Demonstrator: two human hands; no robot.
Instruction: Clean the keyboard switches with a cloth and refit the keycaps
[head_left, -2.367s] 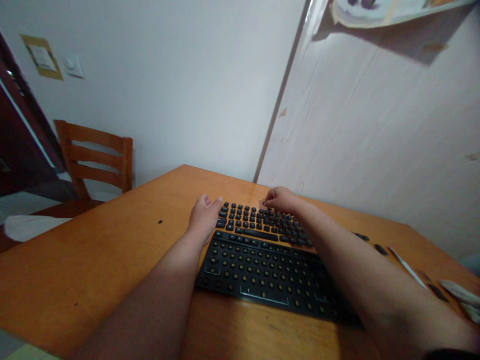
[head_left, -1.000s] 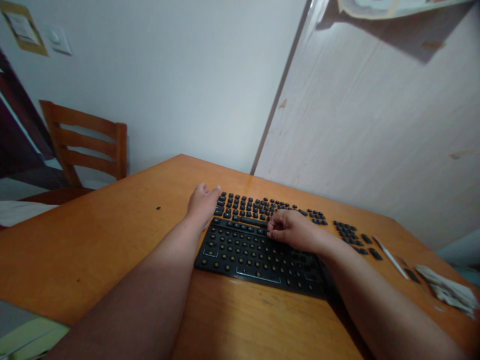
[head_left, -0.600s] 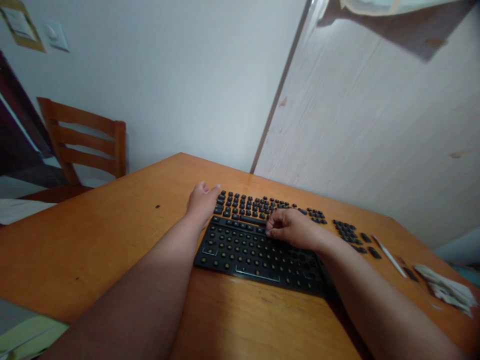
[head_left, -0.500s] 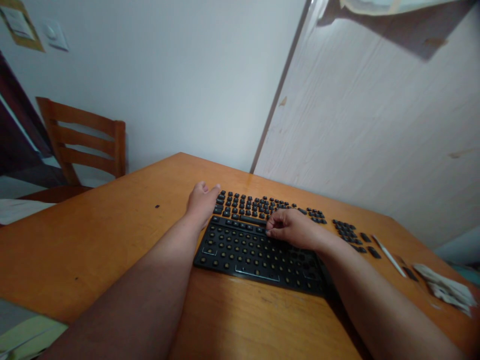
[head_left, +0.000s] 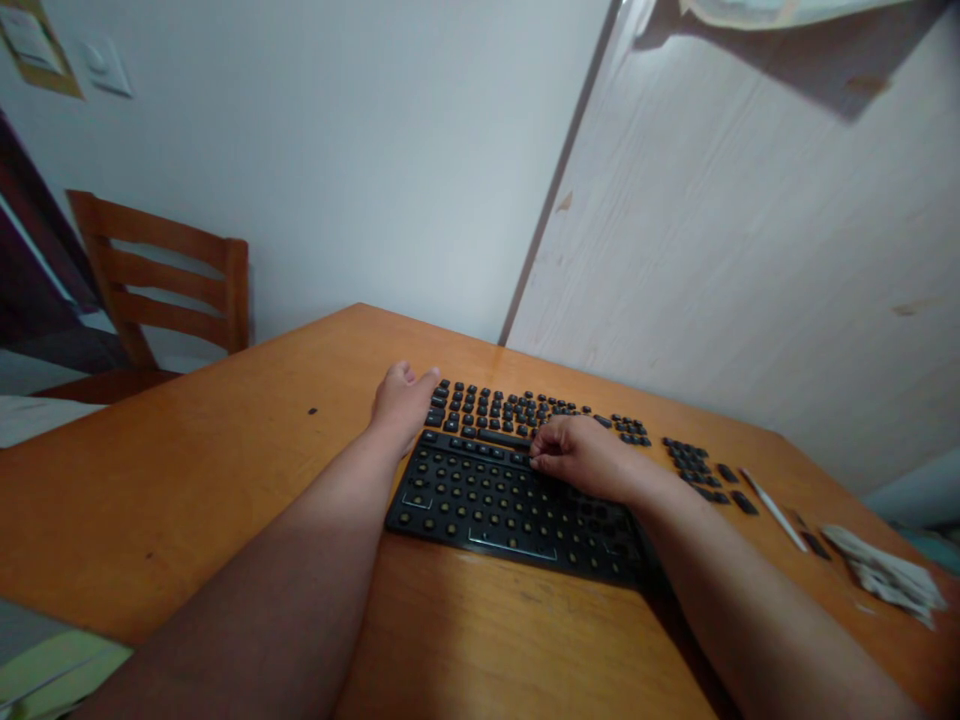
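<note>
A black keyboard (head_left: 480, 500) lies on the wooden table, most of its key posts bare. Along its far edge is a row of fitted keycaps (head_left: 466, 444). My right hand (head_left: 577, 455) is over that row, thumb and forefinger pinched on a small black keycap (head_left: 528, 460), mostly hidden by the fingertips. My left hand (head_left: 401, 405) rests by the keyboard's far left corner, holding nothing that shows; its thumb stands apart from the fingers, which are partly hidden. Loose keycaps (head_left: 484, 408) lie in rows beyond the keyboard, with a long spacebar (head_left: 504, 438) nearest it.
More loose keycaps (head_left: 686, 460) lie to the right. Past them are a white pen-like stick (head_left: 776, 510) and a crumpled pale cloth (head_left: 885, 575). A wooden chair (head_left: 169, 270) stands at the left. The wall (head_left: 375, 170) borders the table's far side.
The whole view has shifted very slightly. Both hands keep nearly the same place and pose, with the right fingers still pinched at the top row.
</note>
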